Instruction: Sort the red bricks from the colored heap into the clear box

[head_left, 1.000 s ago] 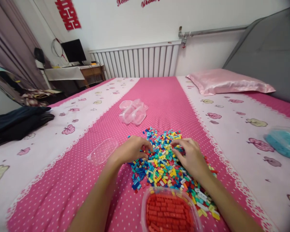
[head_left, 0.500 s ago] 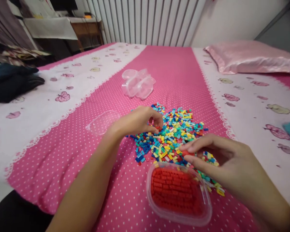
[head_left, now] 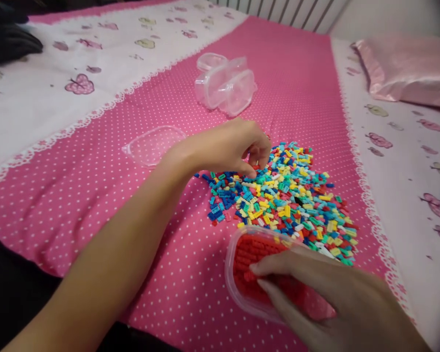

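A clear plastic container (head_left: 230, 274) holds rows of red toy building bricks (head_left: 250, 249). Above them my right hand (head_left: 315, 288) pinches a small red brick (head_left: 249, 276) between thumb and fingertip, covering much of the container. Beyond it spreads a loose pile of small multicoloured building bricks (head_left: 289, 190), mostly blue, yellow, green and red. At the pile's left side my left hand (head_left: 242, 144) is curled with its fingers bent downward. Bits of red brick (head_left: 255, 167) show between those fingers, partly hidden by the hand.
Several clear empty containers (head_left: 225, 85) lie stacked together farther back on the pink dotted bedsheet (head_left: 190, 254). A clear lid (head_left: 154, 145) rests left of the pile, partly behind my left forearm. A pink pillow (head_left: 410, 71) is at the far right, and dark cloth (head_left: 11, 39) at the far left.
My right hand has moved from the pile's near edge to over the container, carrying the red brick. My left hand stays curled at the pile. The view has tilted down.
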Available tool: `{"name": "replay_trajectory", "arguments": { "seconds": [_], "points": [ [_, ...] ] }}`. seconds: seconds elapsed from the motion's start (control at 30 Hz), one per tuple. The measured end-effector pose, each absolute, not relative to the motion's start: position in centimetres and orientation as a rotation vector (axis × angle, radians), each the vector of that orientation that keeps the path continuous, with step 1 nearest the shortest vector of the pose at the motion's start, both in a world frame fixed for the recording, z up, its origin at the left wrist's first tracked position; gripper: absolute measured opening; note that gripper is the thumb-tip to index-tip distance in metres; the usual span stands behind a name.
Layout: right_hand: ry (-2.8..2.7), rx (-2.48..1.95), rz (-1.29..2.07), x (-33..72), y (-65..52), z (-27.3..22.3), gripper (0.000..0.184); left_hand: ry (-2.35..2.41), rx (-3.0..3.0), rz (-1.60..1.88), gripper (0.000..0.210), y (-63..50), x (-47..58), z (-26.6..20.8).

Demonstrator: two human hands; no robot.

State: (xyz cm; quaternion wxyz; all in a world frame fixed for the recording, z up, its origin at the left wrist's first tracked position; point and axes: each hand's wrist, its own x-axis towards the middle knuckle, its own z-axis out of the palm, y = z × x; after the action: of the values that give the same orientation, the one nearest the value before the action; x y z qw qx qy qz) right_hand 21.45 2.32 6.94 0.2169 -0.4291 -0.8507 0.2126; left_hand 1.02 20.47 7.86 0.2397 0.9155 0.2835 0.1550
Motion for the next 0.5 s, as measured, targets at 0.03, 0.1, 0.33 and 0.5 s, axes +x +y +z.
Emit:
{"name": "replay_trajectory", "arguments": {
  "seconds": [0.03, 0.1, 0.33, 0.5],
  "points": [
    [-2.37, -1.191, 0.567, 21.5, 2.3, 6.8, 0.02, 0.778, 2.507, 0.426, 0.012, 20.4, 1.1, 7.9],
    [-2.392, -1.191, 0.515, 21.7, 2.3, 6.7, 0.017, 0.781, 2.504, 0.428, 0.011, 20.3, 1.1, 7.9],
    [-2.414, -1.251, 0.453, 21.6, 2.5, 6.1, 0.017, 0.81, 2.513, 0.396, 0.016, 20.1, 1.3, 8.2],
    [-2.438, -1.274, 0.42, 21.4, 2.5, 5.7, 0.016, 0.855, 2.55, 0.38, 0.012, 20.1, 1.4, 8.2]
  ]
}}
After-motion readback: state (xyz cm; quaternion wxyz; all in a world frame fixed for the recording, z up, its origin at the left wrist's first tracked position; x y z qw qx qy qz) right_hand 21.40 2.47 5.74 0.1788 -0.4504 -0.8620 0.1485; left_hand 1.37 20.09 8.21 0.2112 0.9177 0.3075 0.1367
